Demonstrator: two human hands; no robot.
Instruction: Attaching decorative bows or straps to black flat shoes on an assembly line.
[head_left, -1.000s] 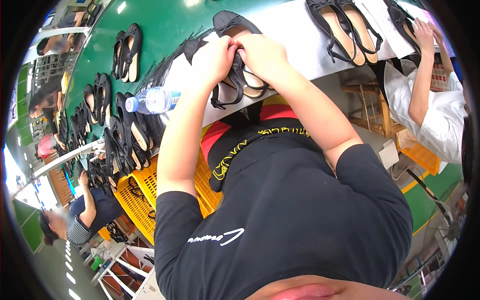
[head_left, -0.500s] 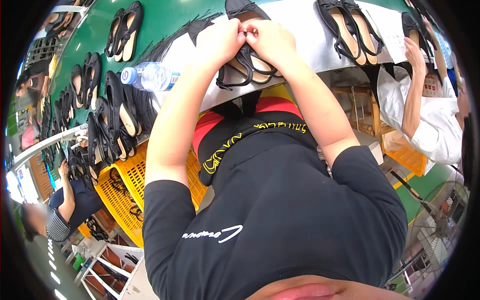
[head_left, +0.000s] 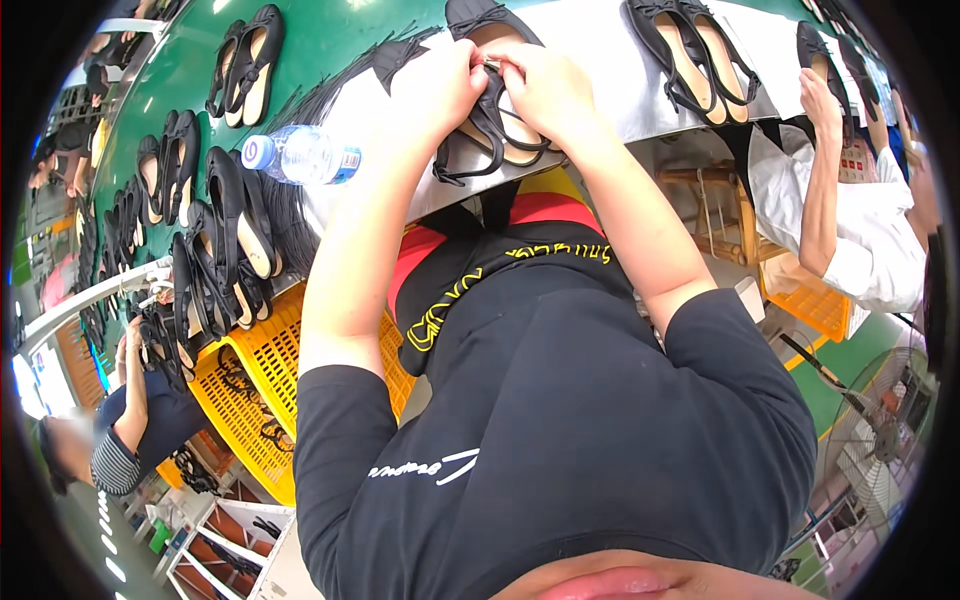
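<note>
A black ballet flat (head_left: 492, 25) with a bow and a beige insole lies on the pale cloth at the table's near edge. Its thin black ankle strap (head_left: 487, 118) curves across another flat's insole (head_left: 522, 135) just below my hands. My left hand (head_left: 437, 95) and my right hand (head_left: 550, 92) pinch close together above the shoes. Between the fingertips, a strap end with a small shiny piece like a buckle (head_left: 492, 64) shows; its details are too small to read. The fingers hide part of both shoes.
Left of my arm lie a clear water bottle (head_left: 305, 155) and a bundle of thin black strips (head_left: 292, 205). Several black flats (head_left: 245, 215) line the green tabletop. One pair (head_left: 695, 60) stands to the right. Yellow crates (head_left: 265, 370) sit below. People work on both sides.
My fingertips have moved slightly apart, showing more of the shiny piece. The shoes near my hands stay in place. The person at the right has shifted a hand.
</note>
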